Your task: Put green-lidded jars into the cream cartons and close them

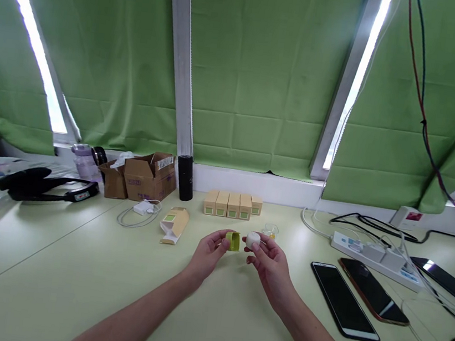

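Note:
My left hand [209, 251] pinches a small yellow-green cup-shaped piece [234, 242], its open side turned to the right. Close beside it, a small white rounded piece [252, 240] is held in the fingers of my right hand [269, 264]. A narrow gap separates the two pieces, and both are just above the table. Behind my right hand sits a small clear container [271, 230] with something yellow in it, partly hidden by the fingers. An opened light-brown carton [174, 225] lies to the left of my left hand.
Several small tan boxes [228, 204] stand in a row at the back, right of a black cylinder [185, 178]. Cardboard boxes [150, 176] and a white charger [144, 207] are on the left. Phones [344, 301] and a power strip [375, 259] with cables occupy the right.

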A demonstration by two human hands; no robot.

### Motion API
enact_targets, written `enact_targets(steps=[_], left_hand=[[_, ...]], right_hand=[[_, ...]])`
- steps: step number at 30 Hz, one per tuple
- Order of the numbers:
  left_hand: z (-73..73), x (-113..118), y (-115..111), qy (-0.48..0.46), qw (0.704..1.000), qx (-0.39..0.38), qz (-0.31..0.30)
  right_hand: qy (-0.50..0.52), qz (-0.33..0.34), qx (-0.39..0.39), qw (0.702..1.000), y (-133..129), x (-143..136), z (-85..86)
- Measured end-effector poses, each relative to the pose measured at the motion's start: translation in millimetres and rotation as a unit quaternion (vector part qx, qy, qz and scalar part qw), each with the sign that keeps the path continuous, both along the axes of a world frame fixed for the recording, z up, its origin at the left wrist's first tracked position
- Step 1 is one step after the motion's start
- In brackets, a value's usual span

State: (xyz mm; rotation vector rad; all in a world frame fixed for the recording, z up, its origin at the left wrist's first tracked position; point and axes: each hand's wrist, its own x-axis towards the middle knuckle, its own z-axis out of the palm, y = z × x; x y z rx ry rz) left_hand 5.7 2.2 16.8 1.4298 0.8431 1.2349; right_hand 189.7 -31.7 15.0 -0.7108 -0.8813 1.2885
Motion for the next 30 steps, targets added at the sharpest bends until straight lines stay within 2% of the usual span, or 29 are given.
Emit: enact_targets(steps=[9,30], left_hand=[[-8.1,0,6,0.046,0.998,0.042,0.022],[-9.8,-3,3,0.126,0.987,0.084,0.055]], right_hand=[[-0.137,-0.035,0.042,0.989,2,-4,-2.9],[-0.160,-0.034,0.028,0.986,0,-8,-1.8]])
